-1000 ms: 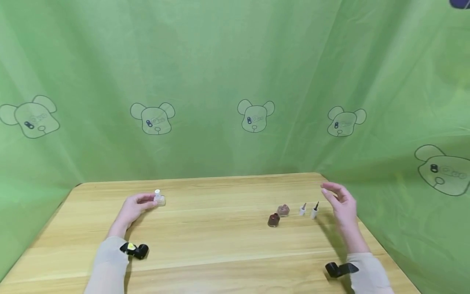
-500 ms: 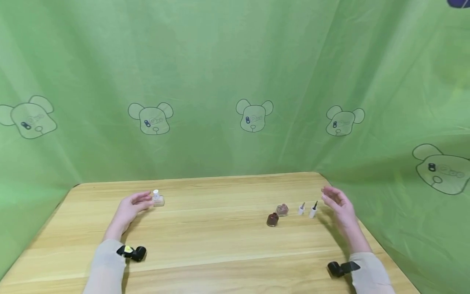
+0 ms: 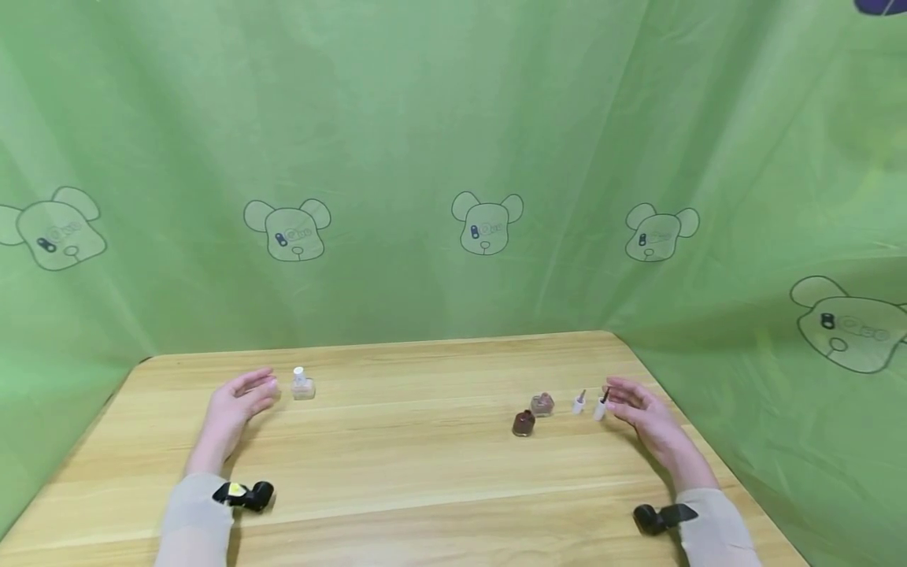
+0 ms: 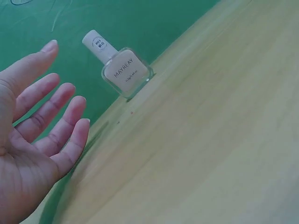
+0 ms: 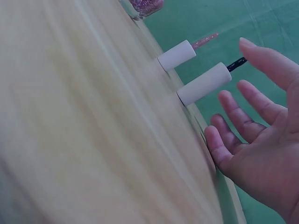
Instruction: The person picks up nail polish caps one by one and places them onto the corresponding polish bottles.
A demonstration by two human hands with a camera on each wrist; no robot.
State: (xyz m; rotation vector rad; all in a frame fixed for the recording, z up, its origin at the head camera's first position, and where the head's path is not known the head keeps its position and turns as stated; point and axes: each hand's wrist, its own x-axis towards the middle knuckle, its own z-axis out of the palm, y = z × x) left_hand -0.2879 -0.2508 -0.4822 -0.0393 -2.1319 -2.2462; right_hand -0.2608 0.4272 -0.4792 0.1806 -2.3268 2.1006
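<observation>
A capped nail polish bottle (image 4: 125, 72) with pale polish and a white cap stands on the table's left side. My left hand (image 3: 237, 405) is just left of it, fingers loosely bent, holding nothing. Over on the right, two white brush caps stand with their brushes up: one with a dark brush (image 5: 205, 84), one with a pink glittery brush (image 5: 176, 56). My right hand (image 3: 646, 417) is beside the dark-brushed cap, fingers spread around its side without gripping it. Left of the caps are an uncapped dark red bottle (image 3: 523, 424) and an uncapped pink glitter bottle (image 3: 542, 405).
The wooden table (image 3: 397, 472) ends at a green curtain (image 3: 397, 291) printed with bear heads, which hangs behind it and along the sides. Black wrist cameras sit on the left sleeve (image 3: 191, 520) and the right sleeve (image 3: 719, 531).
My left hand has let go of the pale bottle and drawn back to the left. My right hand has moved left and lower, up to the dark-brushed cap.
</observation>
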